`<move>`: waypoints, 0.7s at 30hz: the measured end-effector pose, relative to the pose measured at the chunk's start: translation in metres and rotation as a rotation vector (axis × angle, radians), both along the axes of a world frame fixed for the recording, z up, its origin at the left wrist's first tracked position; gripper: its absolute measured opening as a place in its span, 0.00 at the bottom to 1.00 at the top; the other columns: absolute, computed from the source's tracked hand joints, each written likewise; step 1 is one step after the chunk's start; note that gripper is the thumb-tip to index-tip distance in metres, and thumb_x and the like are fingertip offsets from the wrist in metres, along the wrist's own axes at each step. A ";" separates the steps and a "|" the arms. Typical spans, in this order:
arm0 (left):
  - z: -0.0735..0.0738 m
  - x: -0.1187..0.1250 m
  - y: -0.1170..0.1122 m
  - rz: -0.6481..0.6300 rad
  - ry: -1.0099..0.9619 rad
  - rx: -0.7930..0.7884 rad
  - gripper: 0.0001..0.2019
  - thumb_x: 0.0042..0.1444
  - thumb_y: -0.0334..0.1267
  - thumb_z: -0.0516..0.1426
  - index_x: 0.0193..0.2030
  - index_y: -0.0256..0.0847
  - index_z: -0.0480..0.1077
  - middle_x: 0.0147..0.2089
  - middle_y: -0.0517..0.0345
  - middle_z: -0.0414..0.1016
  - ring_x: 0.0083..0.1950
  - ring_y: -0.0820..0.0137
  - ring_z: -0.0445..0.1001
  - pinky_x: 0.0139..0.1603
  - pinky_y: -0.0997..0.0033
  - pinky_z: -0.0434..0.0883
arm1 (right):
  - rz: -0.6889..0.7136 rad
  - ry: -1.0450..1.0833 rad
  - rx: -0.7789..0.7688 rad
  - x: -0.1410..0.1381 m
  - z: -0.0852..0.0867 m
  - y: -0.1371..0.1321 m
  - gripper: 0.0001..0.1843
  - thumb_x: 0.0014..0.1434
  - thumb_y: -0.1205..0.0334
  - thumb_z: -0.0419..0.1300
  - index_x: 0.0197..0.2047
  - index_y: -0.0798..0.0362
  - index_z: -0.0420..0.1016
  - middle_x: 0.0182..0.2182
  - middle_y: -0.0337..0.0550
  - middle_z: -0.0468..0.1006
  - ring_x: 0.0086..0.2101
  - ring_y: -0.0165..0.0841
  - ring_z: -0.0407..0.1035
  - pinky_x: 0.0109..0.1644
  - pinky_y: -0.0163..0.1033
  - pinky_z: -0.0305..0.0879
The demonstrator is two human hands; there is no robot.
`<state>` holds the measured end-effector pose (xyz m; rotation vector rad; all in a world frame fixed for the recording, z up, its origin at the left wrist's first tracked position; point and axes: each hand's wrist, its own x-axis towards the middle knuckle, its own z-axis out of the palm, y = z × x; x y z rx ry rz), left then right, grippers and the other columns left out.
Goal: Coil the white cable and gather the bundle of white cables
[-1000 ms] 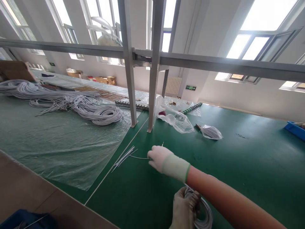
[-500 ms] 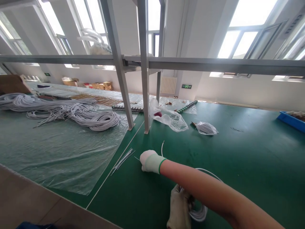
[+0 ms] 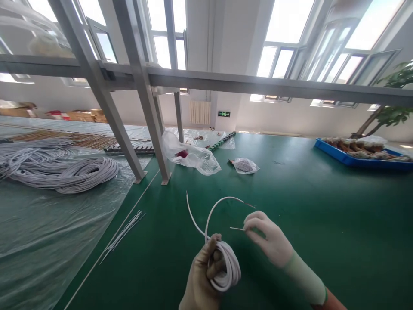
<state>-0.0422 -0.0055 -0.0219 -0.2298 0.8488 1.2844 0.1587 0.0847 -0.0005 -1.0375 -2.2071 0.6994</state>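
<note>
My left hand (image 3: 204,271), in a stained glove, is closed around a coil of white cable (image 3: 231,267) at the lower middle. Two loose cable ends rise from the coil; one curves right to a dark, thin tip. Pinched in the gloved fingers of my right hand (image 3: 269,234) is a thin white strip (image 3: 237,228), like a twist tie, pointing left above the coil. A small bunch of similar thin white strips (image 3: 124,234) lies on the green table (image 3: 290,258) to the left.
Metal shelf posts (image 3: 149,116) stand on the table at left. Large bundles of grey-white cable (image 3: 87,172) lie on plastic sheeting beyond them. Farther back are a crumpled clear bag (image 3: 193,159), a small bagged bundle (image 3: 245,165) and a blue tray (image 3: 351,161) of parts.
My right hand has moved right, from beside the bunch of strips to the right of the coil, with a thin strip in its fingers. The view has turned right, and the coil shows fully.
</note>
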 end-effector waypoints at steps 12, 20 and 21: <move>0.008 0.011 -0.007 -0.092 -0.379 0.206 0.18 0.38 0.35 0.79 0.30 0.35 0.77 0.17 0.75 0.57 0.13 0.90 0.54 0.13 0.90 0.53 | 0.168 0.087 -0.030 0.021 -0.029 -0.017 0.11 0.71 0.71 0.50 0.45 0.50 0.71 0.42 0.44 0.74 0.30 0.29 0.70 0.33 0.34 0.73; 0.009 0.017 -0.008 -0.154 -0.171 0.076 0.14 0.48 0.38 0.75 0.36 0.35 0.78 0.20 0.67 0.69 0.17 0.80 0.69 0.18 0.85 0.66 | 0.249 0.212 -0.131 -0.004 -0.014 -0.039 0.09 0.73 0.67 0.53 0.42 0.50 0.73 0.39 0.40 0.72 0.33 0.30 0.70 0.38 0.35 0.69; 0.010 0.019 -0.008 -0.123 -0.041 0.032 0.11 0.53 0.36 0.72 0.38 0.35 0.78 0.24 0.62 0.75 0.22 0.75 0.76 0.22 0.80 0.72 | 0.222 0.235 -0.160 -0.009 -0.013 -0.041 0.08 0.73 0.66 0.54 0.41 0.50 0.73 0.37 0.40 0.73 0.34 0.30 0.69 0.39 0.36 0.68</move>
